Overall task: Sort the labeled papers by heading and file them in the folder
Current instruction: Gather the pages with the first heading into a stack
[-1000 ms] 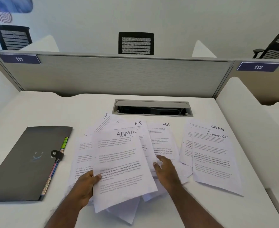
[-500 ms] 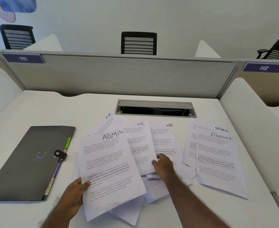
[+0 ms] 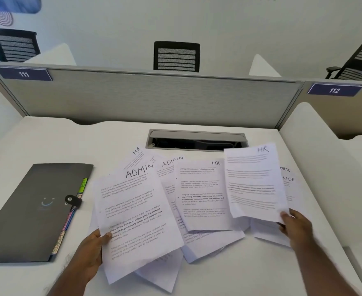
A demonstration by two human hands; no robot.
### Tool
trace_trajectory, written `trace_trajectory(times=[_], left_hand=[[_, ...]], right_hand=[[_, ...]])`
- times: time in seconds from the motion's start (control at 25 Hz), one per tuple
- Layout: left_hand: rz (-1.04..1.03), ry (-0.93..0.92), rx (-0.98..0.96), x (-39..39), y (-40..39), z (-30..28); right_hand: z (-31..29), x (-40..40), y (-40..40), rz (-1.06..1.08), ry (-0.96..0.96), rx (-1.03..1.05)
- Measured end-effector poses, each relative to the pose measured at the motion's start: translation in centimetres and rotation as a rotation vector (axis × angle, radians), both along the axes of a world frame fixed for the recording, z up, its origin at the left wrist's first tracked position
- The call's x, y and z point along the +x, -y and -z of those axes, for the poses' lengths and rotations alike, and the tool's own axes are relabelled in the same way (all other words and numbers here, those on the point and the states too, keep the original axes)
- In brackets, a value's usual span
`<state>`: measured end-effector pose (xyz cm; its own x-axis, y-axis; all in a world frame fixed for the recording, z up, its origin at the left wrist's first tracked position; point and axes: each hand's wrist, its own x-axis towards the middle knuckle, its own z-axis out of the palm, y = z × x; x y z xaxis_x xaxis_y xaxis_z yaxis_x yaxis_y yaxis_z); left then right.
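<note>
My left hand (image 3: 90, 246) pinches the ADMIN sheet (image 3: 133, 221) beside the folder (image 3: 32, 210); my right hand (image 3: 295, 227) pinches an HR sheet (image 3: 254, 180). I judge both sheets light and limp: hold them near a lower corner.

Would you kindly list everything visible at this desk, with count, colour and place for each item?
Desk: one, white, under everything.
Folder: one, dark grey, closed, at the desk's left.
ADMIN sheets: two readable, white; the front one is held, the second lies behind it.
HR sheets: three readable, white; one at centre, one at the back, one lifted on the right.
Sheets at far right: white, partly covered, headings cut off.
Cable tray: one, grey, open, at the desk's back.
Partition: one, grey, behind the desk.
Number plates: two, purple, 111 and 112.
Chairs: three, black, beyond the partition.
Left hand: holds the front ADMIN sheet.
Right hand: holds the lifted HR sheet.
</note>
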<state>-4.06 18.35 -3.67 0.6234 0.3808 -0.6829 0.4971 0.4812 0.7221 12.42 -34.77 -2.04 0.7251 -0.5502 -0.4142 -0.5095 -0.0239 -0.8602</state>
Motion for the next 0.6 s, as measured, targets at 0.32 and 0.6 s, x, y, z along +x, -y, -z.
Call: trace_trajectory(times=[0.32,0.6], left_hand=[[0.009,-0.006,0.025,0.7,-0.2,0.6],[-0.023,0.006,0.025,0.5,-1.6,0.4]], right_hand=[[-1.9,-2.1,-2.1,-0.191,-0.094,-0.796],[-1.0,-6.9,-16.5,-1.08,0.119,-0.788]])
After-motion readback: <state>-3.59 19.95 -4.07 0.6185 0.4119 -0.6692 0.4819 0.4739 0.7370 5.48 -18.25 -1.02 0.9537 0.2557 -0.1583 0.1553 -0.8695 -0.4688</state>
